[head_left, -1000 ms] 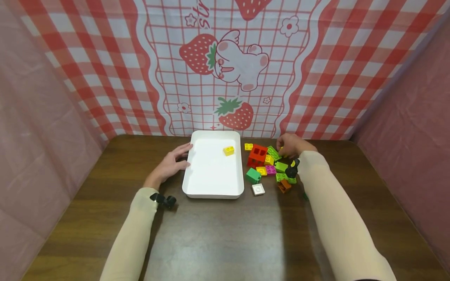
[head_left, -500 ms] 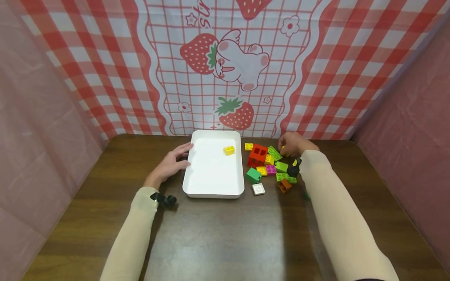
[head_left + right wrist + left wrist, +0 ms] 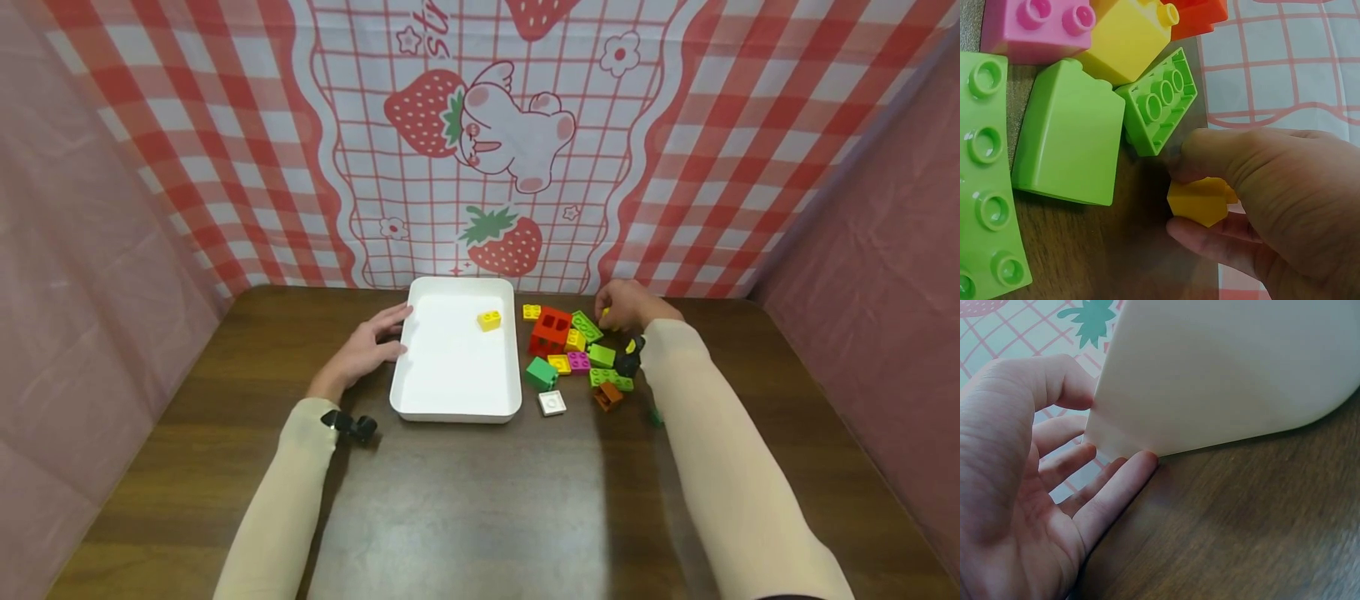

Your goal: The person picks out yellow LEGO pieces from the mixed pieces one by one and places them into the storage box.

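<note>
In the head view my left hand (image 3: 363,350) rests its fingertips on the left wall of a white tray (image 3: 455,418). The left wrist view shows those fingers fairly straight, tips along the tray's outer side (image 3: 1210,381). One yellow brick (image 3: 490,320) lies inside the tray. Over at the far right of the brick pile, my right hand (image 3: 628,305) pinches another yellow brick (image 3: 1200,200) between thumb and fingers, low over the table. Just beside it lie an upturned lime-green brick (image 3: 1159,103) and a taller lime brick (image 3: 1069,134).
Between tray and right hand sit a red block (image 3: 551,332), a magenta brick (image 3: 578,362), a green brick (image 3: 542,372), a brown piece (image 3: 608,397) and a white square piece (image 3: 552,404). A strawberry-print cloth (image 3: 465,242) hangs along the table's back edge.
My right hand has shifted slightly right with its fingers at the yellow brick. The left hand and the tray have stayed in place.
</note>
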Demonstrator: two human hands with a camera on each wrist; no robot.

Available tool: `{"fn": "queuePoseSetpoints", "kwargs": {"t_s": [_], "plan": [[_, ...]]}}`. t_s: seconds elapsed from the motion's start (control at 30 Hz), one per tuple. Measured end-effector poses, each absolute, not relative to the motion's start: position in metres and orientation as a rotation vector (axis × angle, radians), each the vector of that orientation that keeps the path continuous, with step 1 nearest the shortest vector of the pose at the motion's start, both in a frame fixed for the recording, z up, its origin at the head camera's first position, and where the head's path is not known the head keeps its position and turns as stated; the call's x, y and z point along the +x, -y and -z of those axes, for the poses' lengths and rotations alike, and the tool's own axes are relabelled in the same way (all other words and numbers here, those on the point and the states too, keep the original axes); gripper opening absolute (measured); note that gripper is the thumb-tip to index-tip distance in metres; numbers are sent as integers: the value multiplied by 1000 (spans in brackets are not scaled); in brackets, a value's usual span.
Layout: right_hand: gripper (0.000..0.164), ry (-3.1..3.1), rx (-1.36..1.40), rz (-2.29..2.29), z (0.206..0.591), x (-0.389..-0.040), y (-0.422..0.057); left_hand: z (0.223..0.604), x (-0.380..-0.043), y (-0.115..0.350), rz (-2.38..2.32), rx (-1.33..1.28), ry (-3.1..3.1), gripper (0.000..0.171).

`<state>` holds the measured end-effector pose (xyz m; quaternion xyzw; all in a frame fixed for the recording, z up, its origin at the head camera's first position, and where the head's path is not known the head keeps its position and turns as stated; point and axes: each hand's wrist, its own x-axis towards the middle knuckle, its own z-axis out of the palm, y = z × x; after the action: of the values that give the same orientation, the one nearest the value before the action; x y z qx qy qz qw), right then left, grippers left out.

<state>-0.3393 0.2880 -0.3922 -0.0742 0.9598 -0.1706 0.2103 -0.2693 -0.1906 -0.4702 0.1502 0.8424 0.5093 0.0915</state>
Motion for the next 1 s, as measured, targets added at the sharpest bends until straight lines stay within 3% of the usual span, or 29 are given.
{"fn": "queuePoseSetpoints", "kwargs": {"t_s": [1.0], "plan": [[4,-2832,-357,320,346,-346,-279,470,-268,191,-1511,441,-2500,75]]}}
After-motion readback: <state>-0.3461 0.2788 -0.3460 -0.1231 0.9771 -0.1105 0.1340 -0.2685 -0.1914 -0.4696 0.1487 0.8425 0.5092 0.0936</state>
